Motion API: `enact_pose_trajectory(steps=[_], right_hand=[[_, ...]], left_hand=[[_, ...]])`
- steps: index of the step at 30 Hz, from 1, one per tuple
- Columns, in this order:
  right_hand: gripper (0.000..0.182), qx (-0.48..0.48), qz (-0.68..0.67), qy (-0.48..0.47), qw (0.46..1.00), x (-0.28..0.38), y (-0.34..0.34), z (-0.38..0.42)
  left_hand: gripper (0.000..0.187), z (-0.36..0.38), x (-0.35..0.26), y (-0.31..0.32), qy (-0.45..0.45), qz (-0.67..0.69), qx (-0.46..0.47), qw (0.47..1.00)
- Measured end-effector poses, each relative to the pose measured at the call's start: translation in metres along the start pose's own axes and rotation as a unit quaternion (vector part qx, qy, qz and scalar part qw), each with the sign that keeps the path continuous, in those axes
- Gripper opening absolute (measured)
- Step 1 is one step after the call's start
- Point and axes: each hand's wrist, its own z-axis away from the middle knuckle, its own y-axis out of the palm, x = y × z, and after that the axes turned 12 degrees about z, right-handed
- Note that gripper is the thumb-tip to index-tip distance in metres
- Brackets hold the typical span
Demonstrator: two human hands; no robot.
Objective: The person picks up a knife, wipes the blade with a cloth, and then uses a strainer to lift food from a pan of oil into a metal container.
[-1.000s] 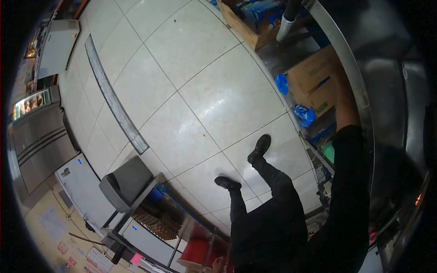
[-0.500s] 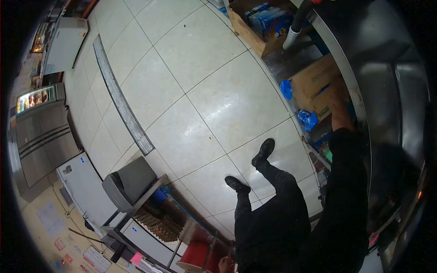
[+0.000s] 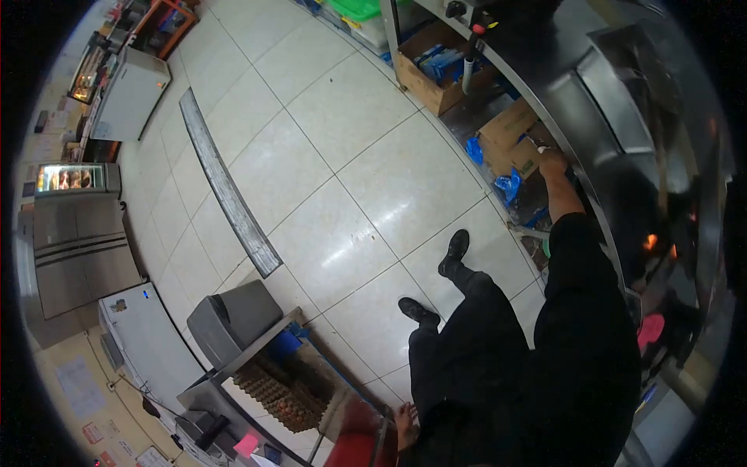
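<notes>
My right hand (image 3: 553, 162) is under the steel counter at the right, at an opened cardboard box (image 3: 510, 134). Its fingers are closed round a small white piece (image 3: 542, 148), too small to name. Blue crumpled plastic (image 3: 508, 187) lies beside the box on the lower shelf. At the bottom of the view, my left hand (image 3: 405, 424) hangs low beside a metal rack, near something red (image 3: 354, 436). The fingers there are loosely apart, with nothing visible in them.
Another cardboard box (image 3: 428, 97) with blue packets stands farther along the shelf. The steel counter (image 3: 529, 86) runs above. At lower left are a rack with egg trays (image 3: 280, 397), a grey bin (image 3: 233, 321) and a white freezer (image 3: 148, 335). A metal strip (image 3: 222, 183) crosses the tiled floor.
My right hand has come up out of the cardboard box, now with a white piece showing at its fingers. The view has shifted, and more of my left hand shows.
</notes>
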Motion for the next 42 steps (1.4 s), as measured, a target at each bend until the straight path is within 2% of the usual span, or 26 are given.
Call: enact_pose_trajectory(steps=[2, 3, 4, 6, 8, 10, 12, 14, 17, 20, 21, 24, 25, 27, 28, 29, 32, 35, 38, 39, 42], right_hand=[[0.034, 0.051, 0.106, -0.075, 0.99, -0.012, -0.008, 0.041], [0.035, -0.066, 0.053, -0.084, 0.993, -0.017, -0.014, 0.079], [0.035, -0.021, -0.065, -0.048, 0.996, -0.019, -0.024, 0.11], [0.038, 0.071, -0.301, 0.015, 0.951, -0.02, -0.052, 0.176], [0.046, 0.18, -0.527, -0.008, 0.83, -0.029, -0.064, 0.238], [0.049, 0.282, -0.714, -0.04, 0.64, -0.04, -0.074, 0.3], [0.045, 0.39, -0.791, -0.049, 0.469, -0.054, -0.076, 0.357], [0.042, 0.433, -0.829, -0.121, 0.334, -0.074, -0.085, 0.413], [0.041, 0.433, -0.857, -0.154, 0.233, -0.105, -0.083, 0.48], [0.041, 0.405, -0.876, -0.181, 0.191, -0.136, -0.063, 0.53], [0.043, 0.39, -0.881, -0.19, 0.189, -0.146, -0.056, 0.544], [0.043, 0.295, -0.886, -0.121, 0.336, -0.177, -0.056, 0.585], [0.044, 0.229, -0.84, -0.097, 0.482, -0.188, -0.047, 0.588], [0.046, 0.077, -0.701, -0.034, 0.708, -0.21, -0.045, 0.602], [0.047, 0.002, -0.603, 0.003, 0.798, -0.222, -0.044, 0.608], [0.05, -0.056, -0.534, 0.021, 0.843, -0.236, -0.033, 0.612], [0.046, -0.109, -0.431, 0.084, 0.892, -0.282, -0.021, 0.627], [0.04, -0.162, -0.405, 0.113, 0.893, -0.319, 0.01, 0.638], [0.037, -0.228, -0.447, 0.132, 0.855, -0.349, 0.038, 0.644], [0.036, -0.209, -0.453, 0.133, 0.856, -0.363, 0.043, 0.644], [0.034, -0.211, -0.496, 0.144, 0.83, -0.399, 0.068, 0.628]], left_hand=[[0.03, -0.026, -0.009, -0.024, 0.031, -0.027, 0.034, 0.999], [0.029, -0.037, -0.017, -0.033, 0.048, -0.038, 0.049, 0.997], [0.028, -0.052, -0.031, -0.04, 0.068, -0.05, 0.065, 0.994], [0.026, -0.07, -0.07, -0.051, 0.11, -0.076, 0.093, 0.987], [0.025, -0.062, -0.122, -0.048, 0.157, -0.048, 0.101, 0.981], [0.024, -0.076, -0.161, -0.046, 0.2, -0.083, 0.099, 0.971], [0.023, -0.084, -0.201, -0.036, 0.239, -0.139, 0.102, 0.956], [0.024, -0.094, -0.233, -0.018, 0.26, -0.125, 0.144, 0.946], [0.024, -0.078, -0.275, 0.039, 0.286, -0.223, 0.196, 0.911], [0.022, -0.076, -0.296, 0.097, 0.32, -0.337, 0.26, 0.847], [0.022, -0.075, -0.3, 0.117, 0.333, -0.361, 0.283, 0.823], [0.022, -0.049, -0.302, 0.17, 0.354, -0.398, 0.323, 0.782], [0.022, -0.04, -0.298, 0.19, 0.36, -0.401, 0.333, 0.774], [0.023, -0.024, -0.282, 0.219, 0.355, -0.421, 0.351, 0.757], [0.023, -0.018, -0.272, 0.231, 0.352, -0.429, 0.359, 0.75], [0.023, -0.013, -0.258, 0.244, 0.33, -0.424, 0.382, 0.752], [0.023, 0.004, -0.207, 0.286, 0.314, -0.502, 0.379, 0.711], [0.024, 0.018, -0.151, 0.333, 0.294, -0.539, 0.441, 0.655], [0.024, 0.036, -0.107, 0.385, 0.312, -0.566, 0.497, 0.579], [0.024, 0.043, -0.093, 0.4, 0.346, -0.501, 0.593, 0.527], [0.025, 0.068, -0.069, 0.425, 0.354, -0.51, 0.552, 0.557]])
